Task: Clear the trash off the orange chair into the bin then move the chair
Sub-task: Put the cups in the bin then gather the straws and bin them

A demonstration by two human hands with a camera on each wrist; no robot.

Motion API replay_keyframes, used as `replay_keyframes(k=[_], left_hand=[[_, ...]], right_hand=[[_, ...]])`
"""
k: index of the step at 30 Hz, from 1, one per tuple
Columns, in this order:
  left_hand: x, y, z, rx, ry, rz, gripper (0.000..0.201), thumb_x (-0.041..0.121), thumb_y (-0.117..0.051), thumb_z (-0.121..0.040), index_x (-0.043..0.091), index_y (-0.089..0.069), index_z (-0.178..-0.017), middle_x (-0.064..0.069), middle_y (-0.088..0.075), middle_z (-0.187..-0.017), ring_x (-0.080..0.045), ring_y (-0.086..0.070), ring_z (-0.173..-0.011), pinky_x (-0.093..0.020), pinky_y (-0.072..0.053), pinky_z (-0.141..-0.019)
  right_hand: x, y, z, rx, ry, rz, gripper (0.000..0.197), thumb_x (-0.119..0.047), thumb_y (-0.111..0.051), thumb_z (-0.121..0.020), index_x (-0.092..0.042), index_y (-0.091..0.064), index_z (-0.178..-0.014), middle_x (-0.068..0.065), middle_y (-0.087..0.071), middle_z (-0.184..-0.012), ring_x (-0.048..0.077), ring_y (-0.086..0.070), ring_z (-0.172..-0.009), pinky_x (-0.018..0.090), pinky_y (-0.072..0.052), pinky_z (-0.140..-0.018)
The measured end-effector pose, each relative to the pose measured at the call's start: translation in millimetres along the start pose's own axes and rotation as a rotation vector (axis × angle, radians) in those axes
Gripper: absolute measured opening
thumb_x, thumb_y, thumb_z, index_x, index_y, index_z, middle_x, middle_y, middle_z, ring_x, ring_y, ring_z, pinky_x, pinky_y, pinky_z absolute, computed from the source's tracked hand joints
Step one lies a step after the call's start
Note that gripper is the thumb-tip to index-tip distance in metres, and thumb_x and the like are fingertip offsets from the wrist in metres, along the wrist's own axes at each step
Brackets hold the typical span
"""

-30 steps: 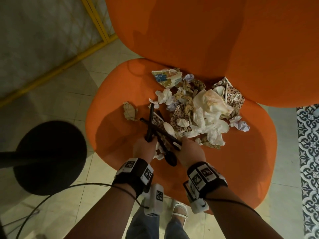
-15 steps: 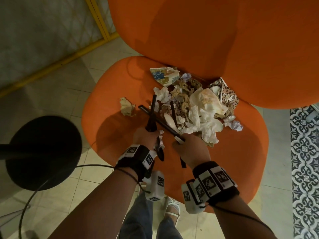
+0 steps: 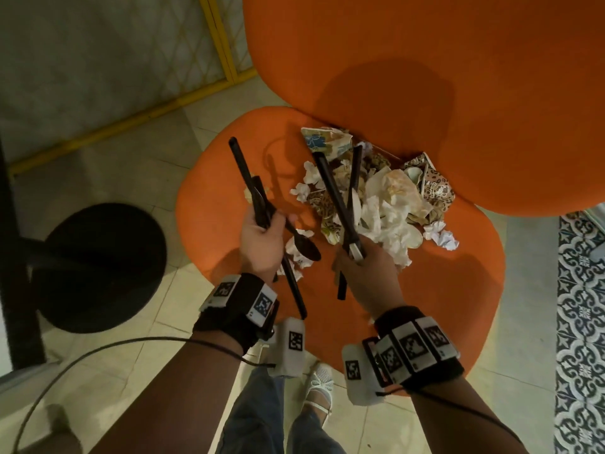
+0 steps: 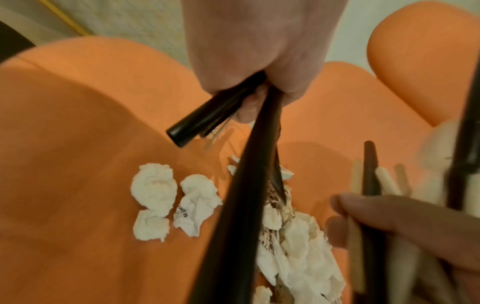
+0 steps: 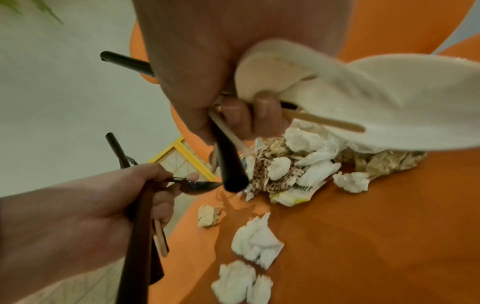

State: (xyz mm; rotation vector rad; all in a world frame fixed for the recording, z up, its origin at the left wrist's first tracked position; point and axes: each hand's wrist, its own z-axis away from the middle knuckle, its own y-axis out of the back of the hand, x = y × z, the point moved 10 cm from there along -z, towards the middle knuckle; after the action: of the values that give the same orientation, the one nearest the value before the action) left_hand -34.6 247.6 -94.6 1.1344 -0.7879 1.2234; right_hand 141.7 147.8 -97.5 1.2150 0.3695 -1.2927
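Left hand [image 3: 262,239] grips a bundle of black straws [image 3: 244,173] and a dark spoon [image 3: 306,247]; right hand [image 3: 363,260] clasps 2 black straws [image 3: 334,194] plus pale wooden sticks [image 5: 324,121]. Both hang above the orange chair [image 3: 442,299], whose trash pile [image 3: 383,198] remains, at least 6 loose tissue wads among it. Clearing seems underway; next, carry these to the bin, which is unseen

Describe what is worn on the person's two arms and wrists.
Both forearms are bare, with no sleeves. The left wrist band and right wrist band are black straps carrying white blocks printed with black square-pattern markers. A thin black cable trails from the left band.
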Motion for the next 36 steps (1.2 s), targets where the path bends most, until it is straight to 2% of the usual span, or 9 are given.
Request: replay_keyframes(k=[2,5,7,11,16,22,26,29,36], left_hand=[[-9,14,15,0.012,0.022,-0.016,0.007,0.015,-0.054,-0.093,0.013,-0.056,-0.086,0.009,-0.059,-0.053,-0.011,-0.055,-0.055,-0.016,-0.038,-0.046],[-48,41,40,0.014,0.097,0.031,0.011,0.018,-0.053,-0.093,0.011,-0.058,-0.088,-0.006,-0.064,-0.066,-0.028,-0.055,-0.058,-0.032,-0.044,-0.055],[-77,63,62,0.009,0.163,0.041,0.019,0.019,-0.052,-0.094,0.007,-0.056,-0.081,-0.003,-0.059,-0.06,-0.021,-0.054,-0.052,-0.03,-0.042,-0.054],[-127,118,113,-0.004,0.29,0.129,0.021,0.017,-0.049,-0.096,0.004,-0.046,-0.081,0.003,-0.043,-0.053,0.0,-0.039,-0.036,-0.011,-0.033,-0.044],[-191,229,159,0.225,0.479,0.261,0.014,0.018,-0.049,-0.097,0.006,-0.051,-0.09,-0.002,-0.048,-0.059,-0.002,-0.044,-0.04,-0.011,-0.036,-0.043],[-258,401,208,0.482,0.589,0.352,0.022,0.025,-0.045,-0.099,0.01,-0.047,-0.083,0.004,-0.044,-0.05,-0.007,-0.038,-0.037,-0.015,-0.031,-0.039],[-325,521,250,0.642,0.698,0.582,0.023,0.023,-0.047,-0.097,0.01,-0.051,-0.078,0.001,-0.049,-0.049,-0.015,-0.039,-0.036,-0.025,-0.032,-0.043],[-383,597,273,0.67,0.786,0.724,0.022,0.021,-0.046,-0.097,0.011,-0.053,-0.078,0.001,-0.048,-0.046,-0.011,-0.039,-0.029,-0.02,-0.032,-0.037],[-496,721,281,0.581,0.925,0.877,0.028,0.013,-0.048,-0.096,0.005,-0.056,-0.07,-0.003,-0.047,-0.041,-0.014,-0.043,-0.03,-0.018,-0.036,-0.037]], right_hand=[[-4,-14,12,-0.038,0.025,0.022,0.02,-0.026,-0.057,-0.092,-0.009,-0.06,-0.083,0.004,-0.062,-0.064,0.006,-0.049,-0.044,0.02,-0.038,-0.042],[-6,-44,34,-0.111,0.022,0.048,0.017,-0.032,-0.058,-0.092,-0.015,-0.06,-0.089,0.01,-0.065,-0.068,0.022,-0.057,-0.054,0.035,-0.043,-0.049],[-2,-73,55,-0.196,0.004,0.055,0.021,-0.034,-0.056,-0.092,-0.015,-0.059,-0.084,0.01,-0.06,-0.063,0.019,-0.051,-0.05,0.032,-0.04,-0.048],[12,-137,104,-0.352,-0.002,0.145,0.023,-0.027,-0.057,-0.093,-0.011,-0.058,-0.076,0.011,-0.063,-0.062,0.018,-0.054,-0.049,0.03,-0.043,-0.048],[32,-243,173,-0.645,-0.114,0.342,0.018,-0.028,-0.056,-0.093,-0.024,-0.057,-0.075,0.002,-0.068,-0.069,0.013,-0.06,-0.058,0.025,-0.047,-0.058],[6,-390,260,-0.888,0.052,0.632,0.014,-0.033,-0.054,-0.09,-0.023,-0.063,-0.089,0.003,-0.072,-0.085,0.019,-0.066,-0.079,0.031,-0.052,-0.075],[-18,-508,335,-1.019,0.187,0.754,0.018,-0.032,-0.052,-0.09,-0.02,-0.063,-0.098,-0.002,-0.068,-0.087,0.015,-0.062,-0.076,0.023,-0.047,-0.062],[-22,-601,395,-1.117,0.174,0.803,0.015,-0.029,-0.053,-0.088,-0.019,-0.062,-0.095,-0.002,-0.065,-0.084,0.013,-0.059,-0.071,0.018,-0.041,-0.054],[9,-786,469,-1.194,0.079,1.023,0.027,-0.021,-0.058,-0.08,-0.009,-0.063,-0.103,0.01,-0.067,-0.097,0.027,-0.065,-0.09,0.033,-0.051,-0.078]])
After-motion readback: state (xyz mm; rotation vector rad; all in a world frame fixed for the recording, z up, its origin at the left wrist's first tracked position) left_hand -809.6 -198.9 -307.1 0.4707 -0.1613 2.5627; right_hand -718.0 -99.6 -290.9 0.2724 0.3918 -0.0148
